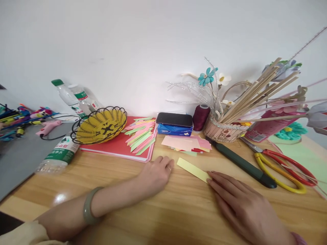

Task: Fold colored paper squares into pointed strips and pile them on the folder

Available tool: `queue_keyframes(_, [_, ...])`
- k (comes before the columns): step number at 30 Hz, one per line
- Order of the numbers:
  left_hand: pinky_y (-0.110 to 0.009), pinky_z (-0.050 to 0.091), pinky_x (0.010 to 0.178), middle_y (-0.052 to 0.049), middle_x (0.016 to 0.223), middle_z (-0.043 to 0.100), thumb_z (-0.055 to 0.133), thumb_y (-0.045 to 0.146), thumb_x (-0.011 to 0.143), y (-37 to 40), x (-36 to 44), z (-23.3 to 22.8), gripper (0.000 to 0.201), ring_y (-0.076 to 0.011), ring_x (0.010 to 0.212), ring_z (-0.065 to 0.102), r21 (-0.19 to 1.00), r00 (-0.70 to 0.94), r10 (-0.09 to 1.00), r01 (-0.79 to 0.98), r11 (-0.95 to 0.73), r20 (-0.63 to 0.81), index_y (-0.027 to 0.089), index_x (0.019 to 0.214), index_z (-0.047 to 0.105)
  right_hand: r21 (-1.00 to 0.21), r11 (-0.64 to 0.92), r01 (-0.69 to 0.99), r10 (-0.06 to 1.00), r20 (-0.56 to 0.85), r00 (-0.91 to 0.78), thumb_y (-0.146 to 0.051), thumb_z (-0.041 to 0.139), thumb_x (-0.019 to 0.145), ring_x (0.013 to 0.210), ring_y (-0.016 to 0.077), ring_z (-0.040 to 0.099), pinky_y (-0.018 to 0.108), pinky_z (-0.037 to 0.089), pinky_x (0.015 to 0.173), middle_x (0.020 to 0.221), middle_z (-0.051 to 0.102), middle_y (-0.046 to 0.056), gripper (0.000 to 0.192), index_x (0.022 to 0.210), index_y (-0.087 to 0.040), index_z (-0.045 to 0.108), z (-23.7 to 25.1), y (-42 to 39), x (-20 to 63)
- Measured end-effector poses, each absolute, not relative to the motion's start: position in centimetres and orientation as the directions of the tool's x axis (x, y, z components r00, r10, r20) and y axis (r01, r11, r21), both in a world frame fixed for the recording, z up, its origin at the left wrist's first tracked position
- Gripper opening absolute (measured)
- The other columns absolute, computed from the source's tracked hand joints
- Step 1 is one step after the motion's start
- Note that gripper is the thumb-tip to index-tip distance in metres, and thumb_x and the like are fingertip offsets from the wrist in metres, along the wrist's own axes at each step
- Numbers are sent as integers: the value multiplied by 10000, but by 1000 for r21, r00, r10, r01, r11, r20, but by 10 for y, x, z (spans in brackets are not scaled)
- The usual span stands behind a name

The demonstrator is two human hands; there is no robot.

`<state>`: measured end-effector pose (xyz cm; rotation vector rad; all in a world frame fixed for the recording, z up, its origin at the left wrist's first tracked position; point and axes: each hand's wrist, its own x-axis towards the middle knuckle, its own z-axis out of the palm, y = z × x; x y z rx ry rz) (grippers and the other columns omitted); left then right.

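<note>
A pale yellow paper strip point(192, 169) lies slantwise on the wooden table. At its right end, the fingertips of my right hand point(242, 200) close on it, with the thumb hidden beneath. My left hand point(157, 172) rests on the table just left of the strip, apart from it. Its fingers are curled in, and whatever may be inside them is hidden. Behind the strip is a small pile of pink and peach paper pieces point(182, 143). Folded green, pink and yellow paper strips point(141, 136) are heaped on a red paper stack point(109, 147).
At left are a yellow woven basket point(102, 126), a plastic bottle point(60, 156) and a pink glue gun point(49, 128). A phone point(174, 119) sits on a blue tissue pack point(175, 129) by a maroon thread spool point(201, 118). A dark green-handled tool point(242, 164) and scissors point(283, 170) lie right.
</note>
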<state>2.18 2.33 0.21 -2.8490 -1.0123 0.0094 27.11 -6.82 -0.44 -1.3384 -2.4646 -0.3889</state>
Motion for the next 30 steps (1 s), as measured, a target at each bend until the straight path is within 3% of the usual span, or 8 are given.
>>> queue_keyframes(3, [-281,522,601,-79,967,564,427,93,844,26,25,11,272,-195,823,565,-70,777,626,630,-774,69,127,1096,524,-110,440,891,844,390,-368,-277,444,868,917,208,608,352,517,749,1001,646,87,172,884,-194,593,-3,-65,261])
queue_keyframes(6, [-275,525,698,-76,1099,543,406,186,898,26,30,16,301,-175,927,561,10,810,569,573,-819,140,145,1192,457,-244,372,895,897,343,-279,-261,464,853,738,170,618,299,522,620,852,631,48,98,854,-207,546,-3,-56,252])
queue_keyframes(9, [-262,513,725,-68,1148,540,403,232,921,23,35,15,280,-171,976,548,42,865,427,432,-901,264,158,1184,464,-253,372,893,893,360,-270,-226,485,831,680,163,615,291,521,577,825,623,41,114,931,-193,530,-4,-48,245])
queue_keyframes(13, [-274,502,719,-72,1036,593,435,140,896,20,39,6,281,-168,854,558,-90,928,276,306,-948,249,113,1172,478,-234,432,871,856,412,-313,-181,410,863,857,187,621,334,522,725,977,632,73,233,1069,-184,518,-6,-48,237])
queue_keyframes(21, [-250,470,584,-55,953,606,433,151,908,17,34,-2,203,-148,767,553,-199,900,201,294,-935,386,117,1081,536,-265,484,834,830,440,-342,-219,448,874,871,153,639,267,531,745,1004,659,61,273,1141,-187,498,-8,-55,236])
queue_keyframes(27, [-238,466,619,-56,936,615,422,146,910,16,24,-6,215,-137,786,568,-244,885,130,261,-934,448,110,1086,539,-408,507,759,844,416,-339,-221,427,887,857,132,650,222,534,731,970,680,38,235,1085,-210,552,0,-59,236])
queue_keyframes(30, [-225,459,601,-45,874,620,427,127,894,17,20,-7,167,-138,789,580,-246,871,116,259,-934,478,127,976,573,-381,539,751,825,416,-382,-174,413,878,909,142,634,242,528,767,1017,665,58,280,1130,-201,529,3,-58,235])
